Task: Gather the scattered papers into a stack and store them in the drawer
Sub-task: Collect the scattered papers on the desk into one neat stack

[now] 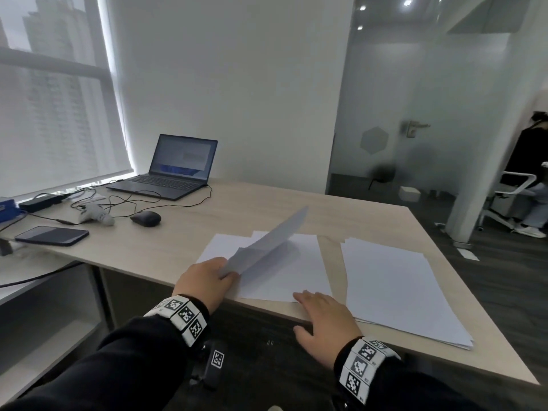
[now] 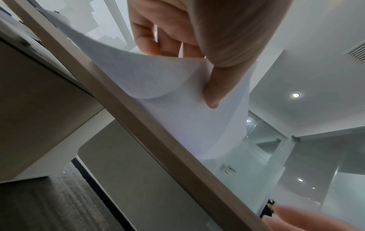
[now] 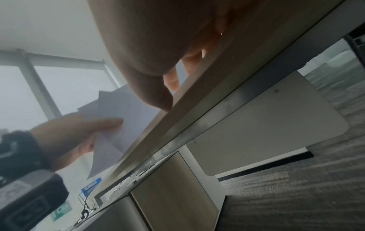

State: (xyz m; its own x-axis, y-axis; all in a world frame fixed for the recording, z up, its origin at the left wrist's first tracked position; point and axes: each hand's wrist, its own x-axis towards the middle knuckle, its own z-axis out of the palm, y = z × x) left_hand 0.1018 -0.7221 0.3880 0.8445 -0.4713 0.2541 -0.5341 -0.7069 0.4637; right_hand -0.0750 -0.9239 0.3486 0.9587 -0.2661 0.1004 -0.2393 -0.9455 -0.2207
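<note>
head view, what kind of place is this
Most likely an office room. An open laptop and a computer mouse sit on a long wooden desk, a frosted glass door leads out, and a white office chair stands beyond it.

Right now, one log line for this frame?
left hand: pinches lifted sheets | right hand: flat on desk edge, touching sheet | stack: on desk, right | drawer: not seen

A lifted sheet (image 1: 268, 244) rose away from the left hand's fingers (image 1: 221, 266), over flat sheets (image 1: 292, 271) beneath. The right hand's fingers (image 1: 308, 298) lay on those sheets' near corner; a paper stack (image 1: 394, 286) sat just right of them.
</note>
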